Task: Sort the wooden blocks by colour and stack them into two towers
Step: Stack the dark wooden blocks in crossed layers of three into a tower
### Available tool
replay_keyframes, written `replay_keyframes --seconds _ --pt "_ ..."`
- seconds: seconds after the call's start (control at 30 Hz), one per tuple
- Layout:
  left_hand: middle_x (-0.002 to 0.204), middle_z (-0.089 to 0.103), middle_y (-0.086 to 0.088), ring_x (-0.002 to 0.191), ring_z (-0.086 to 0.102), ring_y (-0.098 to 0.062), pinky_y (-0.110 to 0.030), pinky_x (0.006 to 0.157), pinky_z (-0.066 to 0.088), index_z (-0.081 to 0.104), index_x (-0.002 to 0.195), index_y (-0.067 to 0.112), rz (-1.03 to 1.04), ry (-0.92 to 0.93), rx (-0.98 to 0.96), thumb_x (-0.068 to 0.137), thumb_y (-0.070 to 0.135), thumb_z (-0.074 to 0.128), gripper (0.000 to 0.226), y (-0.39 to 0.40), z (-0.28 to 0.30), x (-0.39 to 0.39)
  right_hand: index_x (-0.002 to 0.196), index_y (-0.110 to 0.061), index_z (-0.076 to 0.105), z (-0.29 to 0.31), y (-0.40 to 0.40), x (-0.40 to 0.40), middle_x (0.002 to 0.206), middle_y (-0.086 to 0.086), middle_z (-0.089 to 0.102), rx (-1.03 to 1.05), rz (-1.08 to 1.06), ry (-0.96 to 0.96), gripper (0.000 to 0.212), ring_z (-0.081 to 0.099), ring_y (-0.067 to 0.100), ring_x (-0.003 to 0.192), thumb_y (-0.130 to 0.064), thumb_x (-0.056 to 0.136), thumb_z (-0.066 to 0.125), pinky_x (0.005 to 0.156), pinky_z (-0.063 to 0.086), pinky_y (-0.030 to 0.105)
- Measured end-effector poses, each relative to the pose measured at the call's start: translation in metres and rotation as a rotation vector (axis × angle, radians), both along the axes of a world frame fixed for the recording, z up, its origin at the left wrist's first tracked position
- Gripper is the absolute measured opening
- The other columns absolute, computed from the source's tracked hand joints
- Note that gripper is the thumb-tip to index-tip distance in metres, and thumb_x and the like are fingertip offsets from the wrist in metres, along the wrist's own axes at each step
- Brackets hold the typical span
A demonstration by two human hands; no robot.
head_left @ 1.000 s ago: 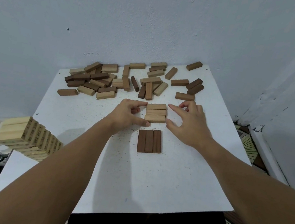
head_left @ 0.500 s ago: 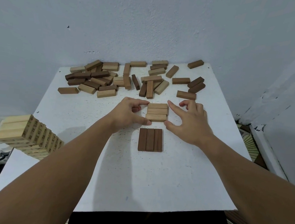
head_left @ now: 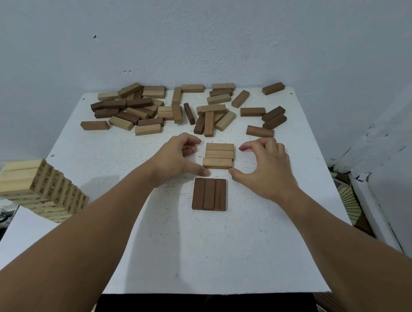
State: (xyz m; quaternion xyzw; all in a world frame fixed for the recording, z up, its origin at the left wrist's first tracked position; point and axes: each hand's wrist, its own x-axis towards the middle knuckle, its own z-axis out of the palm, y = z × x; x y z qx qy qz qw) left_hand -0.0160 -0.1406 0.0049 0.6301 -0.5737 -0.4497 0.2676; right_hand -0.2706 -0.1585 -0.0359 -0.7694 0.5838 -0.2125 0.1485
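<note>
Behind both hands (head_left: 174,157) (head_left: 265,170), loose blocks (head_left: 138,112)

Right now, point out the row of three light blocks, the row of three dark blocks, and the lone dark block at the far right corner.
light block row (head_left: 219,155), head view, top face of the middle block.
dark block row (head_left: 209,194), head view, top face of the middle block.
lone dark block (head_left: 273,88), head view, middle of its top face.

1. Three light blocks (head_left: 219,155) lie flat, side by side, crosswise.
2. Three dark blocks (head_left: 210,194) lie flat, side by side, lengthwise, just nearer.
3. Mixed loose blocks (head_left: 153,110) lie scattered behind.
</note>
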Motion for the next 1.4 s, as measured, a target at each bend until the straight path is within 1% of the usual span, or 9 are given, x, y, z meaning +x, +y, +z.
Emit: replay_keyframes --seconds 0.13,0.33,0.4,0.47,0.7,0.83,0.9,1.13,1.4 --pt "0.1 0.058 0.004 0.094 0.055 -0.012 -0.033 0.092 0.052 0.059 0.106 0.02 0.017 0.035 -0.029 0.057 0.019 0.102 0.065 0.0016 -0.0035 0.0075 0.114 -0.039 0.059 0.0008 0.0002 -0.0005 0.123 -0.01 0.041 -0.011 0.01 -0.015 0.048 0.038 0.015 0.117 -0.067 0.077 0.071 0.104 0.036 0.034" --pt "0.092 0.069 -0.003 0.089 0.063 -0.022 -0.043 0.08 0.051 0.068 0.086 0.022 -0.045 0.032 -0.044 0.061 0.021 0.1 0.041 -0.0005 -0.006 0.0089 0.111 -0.043 0.065 0.0008 0.0016 -0.0006 0.121 -0.011 0.042 -0.02 0.016 -0.059 0.041 0.037 0.012 0.115 -0.065 0.078 0.073 0.102 0.034 0.031" --pt "0.071 0.061 0.013 0.07 0.055 -0.007 -0.03 0.07 0.045 0.073 0.08 0.019 -0.066 0.023 -0.047 0.066 0.017 0.098 0.029 -0.0003 -0.0058 0.0078 0.108 -0.044 0.067 0.0013 0.0022 -0.0007 0.121 -0.011 0.043 -0.026 0.021 -0.073 0.037 0.037 0.01 0.113 -0.065 0.078 0.073 0.1 0.034 0.03" --pt "0.064 0.055 0.019 0.064 0.05 -0.003 -0.024 0.068 0.042 0.076 0.079 0.019 -0.055 0.024 -0.046 0.067 0.015 0.097 0.024 0.0 -0.0058 0.0063 0.107 -0.044 0.069 0.0017 0.0025 -0.0013 0.12 -0.011 0.043 -0.032 0.023 -0.086 0.036 0.037 0.01 0.111 -0.064 0.078 0.075 0.099 0.035 0.03" --pt "0.075 0.069 0.012 0.073 0.06 -0.009 -0.029 0.074 0.05 0.08 0.081 0.019 -0.046 0.022 -0.053 0.068 0.014 0.096 0.021 0.0001 -0.0054 0.0041 0.107 -0.045 0.071 0.001 0.0024 -0.0009 0.12 -0.011 0.045 -0.034 0.027 -0.105 0.036 0.038 0.009 0.111 -0.065 0.077 0.075 0.099 0.04 0.032" --pt "0.091 0.071 -0.012 0.083 0.061 -0.019 -0.038 0.079 0.05 0.074 0.079 0.024 0.01 0.005 -0.048 0.06 0.024 0.101 0.033 -0.0013 -0.008 0.0059 0.107 -0.044 0.069 0.0005 0.0015 -0.0012 0.119 -0.013 0.043 -0.029 0.018 -0.108 0.039 0.035 0.007 0.109 -0.067 0.075 0.076 0.1 0.037 0.03" --pt "0.099 0.071 -0.016 0.087 0.062 -0.024 -0.041 0.081 0.051 0.072 0.081 0.026 0.026 0.0 -0.04 0.057 0.026 0.102 0.038 -0.0019 -0.009 0.0062 0.109 -0.044 0.068 0.0013 0.001 -0.0012 0.119 -0.013 0.041 -0.014 0.011 -0.101 0.042 0.034 0.008 0.11 -0.067 0.075 0.076 0.1 0.035 0.029" --pt "0.104 0.074 0.001 0.106 0.065 -0.017 -0.037 0.091 0.053 0.077 0.09 0.023 0.04 0.011 -0.016 0.061 0.019 0.101 0.038 -0.0022 -0.0083 0.0042 0.107 -0.044 0.068 -0.0014 -0.0003 -0.0012 0.117 -0.013 0.042 -0.022 0.009 -0.089 0.042 0.036 0.008 0.109 -0.07 0.074 0.074 0.1 0.037 0.03" --pt "0.105 0.073 0.005 0.104 0.064 -0.007 -0.025 0.088 0.049 0.08 0.094 0.024 0.02 0.016 -0.007 0.064 0.017 0.099 0.036 -0.0012 -0.0053 0.0026 0.108 -0.046 0.069 -0.0002 0.0005 -0.0013 0.117 -0.012 0.043 -0.04 0.023 -0.091 0.041 0.038 0.01 0.109 -0.069 0.075 0.074 0.099 0.04 0.032"
